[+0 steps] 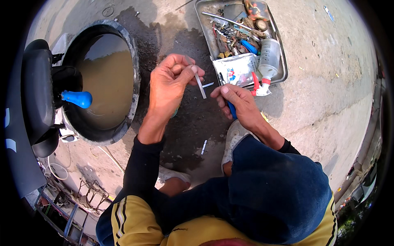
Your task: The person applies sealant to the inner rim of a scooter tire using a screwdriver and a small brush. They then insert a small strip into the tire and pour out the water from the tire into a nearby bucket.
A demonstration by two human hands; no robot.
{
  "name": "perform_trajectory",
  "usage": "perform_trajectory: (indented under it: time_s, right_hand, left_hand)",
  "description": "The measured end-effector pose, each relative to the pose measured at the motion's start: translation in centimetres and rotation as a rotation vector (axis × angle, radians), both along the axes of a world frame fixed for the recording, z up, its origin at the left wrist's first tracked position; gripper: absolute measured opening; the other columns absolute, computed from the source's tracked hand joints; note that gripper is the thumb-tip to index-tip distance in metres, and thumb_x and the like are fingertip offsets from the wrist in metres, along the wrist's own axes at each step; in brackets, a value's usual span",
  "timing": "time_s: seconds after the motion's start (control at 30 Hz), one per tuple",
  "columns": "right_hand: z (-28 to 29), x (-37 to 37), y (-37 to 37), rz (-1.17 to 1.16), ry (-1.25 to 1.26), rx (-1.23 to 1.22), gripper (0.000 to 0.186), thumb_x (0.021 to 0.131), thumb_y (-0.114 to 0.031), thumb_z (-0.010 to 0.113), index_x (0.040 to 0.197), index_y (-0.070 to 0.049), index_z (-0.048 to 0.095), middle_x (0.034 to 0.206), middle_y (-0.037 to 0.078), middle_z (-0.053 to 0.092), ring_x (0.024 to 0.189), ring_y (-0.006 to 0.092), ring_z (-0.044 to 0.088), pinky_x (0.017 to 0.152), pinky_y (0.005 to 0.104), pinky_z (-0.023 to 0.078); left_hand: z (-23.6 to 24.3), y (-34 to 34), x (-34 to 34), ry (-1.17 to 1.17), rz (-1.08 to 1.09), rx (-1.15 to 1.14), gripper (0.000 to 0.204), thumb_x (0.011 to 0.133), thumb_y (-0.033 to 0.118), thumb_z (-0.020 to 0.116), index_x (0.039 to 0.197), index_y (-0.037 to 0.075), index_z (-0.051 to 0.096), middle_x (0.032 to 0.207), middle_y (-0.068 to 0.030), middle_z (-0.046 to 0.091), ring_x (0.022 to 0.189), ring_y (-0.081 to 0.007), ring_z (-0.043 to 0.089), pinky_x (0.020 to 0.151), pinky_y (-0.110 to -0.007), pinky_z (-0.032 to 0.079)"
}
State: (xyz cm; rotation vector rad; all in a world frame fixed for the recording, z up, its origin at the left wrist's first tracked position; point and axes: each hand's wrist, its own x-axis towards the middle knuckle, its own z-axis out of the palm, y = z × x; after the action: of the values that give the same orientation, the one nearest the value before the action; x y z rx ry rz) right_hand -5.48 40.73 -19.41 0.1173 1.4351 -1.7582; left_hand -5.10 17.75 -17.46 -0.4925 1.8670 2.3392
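Concrete ground, grey, with a dark wet patch under the hands. One black tub, round, holding murky brown water, at left. One metal tray, ahead and to the right of the left hand, loaded with jumbled tools and small parts. One left hand, between tub and tray, raised above the wet patch; thumb and forefinger pinched together on a pale strip. One right hand, near the tray's lower edge; fingers curled closed around a blue handle, mostly hidden in the palm. One white packet, flat, in the near part of the tray. One spray bottle, translucent, with red-and-white trigger head, lying beside the packet. The blue handle — only a short length visible below the right hand. The pale strip, thin and narrow, slanting down from the left hand's grip. One white sliver, on the ground between the person's shoes — separate from both hands.
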Motion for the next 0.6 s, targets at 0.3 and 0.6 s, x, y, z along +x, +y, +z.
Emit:
perform_trajectory:
  time_s: [0.3,0.6]
  right_hand:
    - [3.1,-3.1,-2.3,-0.139,0.287,0.097,0.028,0.101,-0.026,0.075,0.114,-0.001,0.073,0.079,-0.003,0.066,0.066,0.0018,0.054,0.057,0.0209,0.041]
    - [1.7,-3.3,-2.0,-0.19,0.213,0.102,0.021,0.102,-0.021,0.071,0.106,-0.001,0.071,0.068,-0.005,0.059,0.058,0.0012,0.048,0.05,0.0213,0.035]
  left_hand:
    - [-0.6,1.4,0.9,-0.113,-0.314,-0.027,0.007,0.097,-0.003,0.067,0.099,0.001,0.061,0.094,-0.0086,0.073,0.087,-0.0116,0.07,0.08,-0.026,0.056]
    - [0.5,3.1,0.8,-0.114,-0.242,-0.005,0.013,0.099,0.006,0.071,0.106,-0.001,0.062,0.09,-0.0054,0.07,0.08,-0.0099,0.066,0.071,-0.025,0.054]
